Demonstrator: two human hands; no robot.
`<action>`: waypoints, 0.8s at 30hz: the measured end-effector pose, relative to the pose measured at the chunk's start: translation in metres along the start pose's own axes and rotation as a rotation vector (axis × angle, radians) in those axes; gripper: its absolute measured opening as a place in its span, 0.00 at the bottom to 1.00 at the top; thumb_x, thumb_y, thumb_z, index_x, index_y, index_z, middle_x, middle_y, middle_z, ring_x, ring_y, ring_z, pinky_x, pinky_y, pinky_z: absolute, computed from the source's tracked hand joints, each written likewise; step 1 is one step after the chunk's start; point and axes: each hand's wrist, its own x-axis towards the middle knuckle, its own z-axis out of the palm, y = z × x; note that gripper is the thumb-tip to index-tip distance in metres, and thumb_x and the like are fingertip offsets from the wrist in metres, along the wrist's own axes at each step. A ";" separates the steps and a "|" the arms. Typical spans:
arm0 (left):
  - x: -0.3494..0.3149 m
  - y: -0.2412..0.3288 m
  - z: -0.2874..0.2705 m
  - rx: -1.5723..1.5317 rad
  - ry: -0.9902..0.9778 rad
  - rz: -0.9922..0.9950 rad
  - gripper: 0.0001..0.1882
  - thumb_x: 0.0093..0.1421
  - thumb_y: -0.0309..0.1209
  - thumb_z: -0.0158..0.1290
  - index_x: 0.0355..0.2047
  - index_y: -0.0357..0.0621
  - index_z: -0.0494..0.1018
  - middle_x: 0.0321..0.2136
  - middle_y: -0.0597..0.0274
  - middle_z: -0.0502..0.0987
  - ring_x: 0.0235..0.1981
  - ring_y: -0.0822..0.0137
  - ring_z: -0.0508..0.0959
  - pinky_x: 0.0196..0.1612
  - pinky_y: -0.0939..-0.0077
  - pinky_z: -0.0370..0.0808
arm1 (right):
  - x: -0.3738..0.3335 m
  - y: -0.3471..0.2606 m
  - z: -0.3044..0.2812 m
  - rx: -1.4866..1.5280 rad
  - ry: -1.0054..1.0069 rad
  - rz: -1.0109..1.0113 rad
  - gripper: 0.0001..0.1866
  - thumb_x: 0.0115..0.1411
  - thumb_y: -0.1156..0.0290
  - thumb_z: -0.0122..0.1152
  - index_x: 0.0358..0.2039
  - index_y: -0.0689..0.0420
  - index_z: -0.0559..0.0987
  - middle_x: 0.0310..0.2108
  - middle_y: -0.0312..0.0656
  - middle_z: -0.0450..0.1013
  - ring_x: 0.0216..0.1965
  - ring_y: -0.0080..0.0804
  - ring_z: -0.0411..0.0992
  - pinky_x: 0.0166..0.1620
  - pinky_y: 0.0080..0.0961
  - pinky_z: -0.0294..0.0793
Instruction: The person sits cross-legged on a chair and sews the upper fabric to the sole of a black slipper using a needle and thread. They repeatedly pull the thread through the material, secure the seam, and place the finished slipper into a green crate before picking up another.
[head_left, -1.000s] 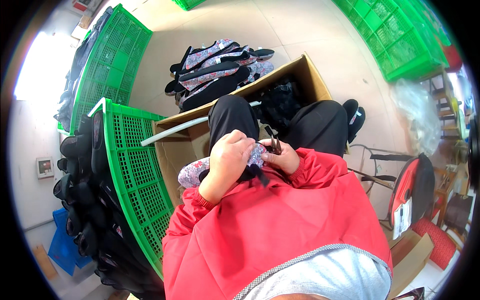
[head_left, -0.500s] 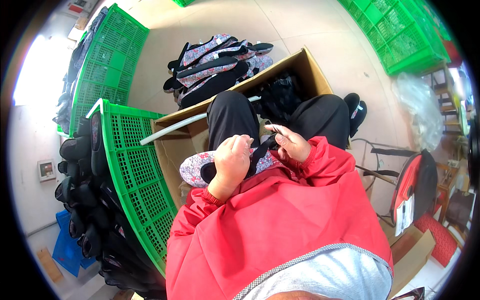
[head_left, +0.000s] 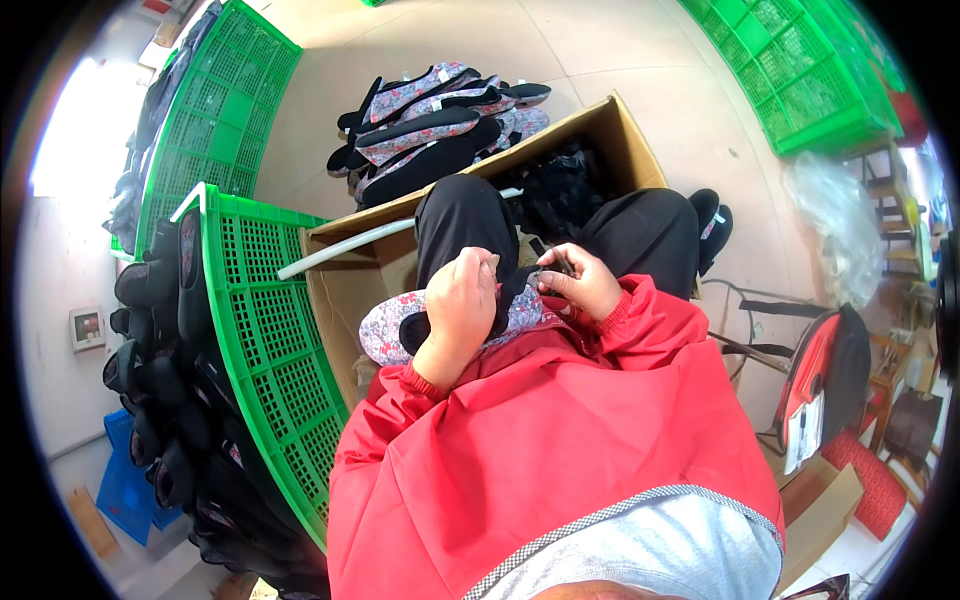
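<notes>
A cloth shoe [head_left: 388, 328], floral outside with black edging, lies across my lap between my knees. My left hand [head_left: 461, 303] is closed over its black part, fingertips pinched together; what lies right between them is hidden. Beside it on the right, my right hand [head_left: 584, 284] is closed on a slim black piece [head_left: 560, 262], whose kind I cannot make out. That hand is just above the shoe's right end, where black material bunches up between the two hands.
An open cardboard box [head_left: 625, 140] with black material inside stands against my knees, a white tube [head_left: 345, 248] across it. Beyond lies a pile of floral shoes [head_left: 420, 140]. Green crates [head_left: 262, 330] flank me on the left, with black shoes [head_left: 165, 380] beside them. A red-and-black seat [head_left: 825, 370] stands right.
My right hand's fingers, stretched out before, have closed on the slim black piece. My left hand has shifted slightly away from me, its fingertips higher.
</notes>
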 end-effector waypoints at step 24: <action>0.021 0.015 -0.017 0.001 -0.197 -0.353 0.13 0.60 0.35 0.55 0.21 0.41 0.73 0.21 0.55 0.76 0.26 0.51 0.78 0.29 0.61 0.72 | -0.012 0.000 0.035 0.433 0.009 0.028 0.06 0.64 0.72 0.58 0.35 0.54 0.69 0.26 0.39 0.73 0.16 0.17 0.62 0.17 0.14 0.57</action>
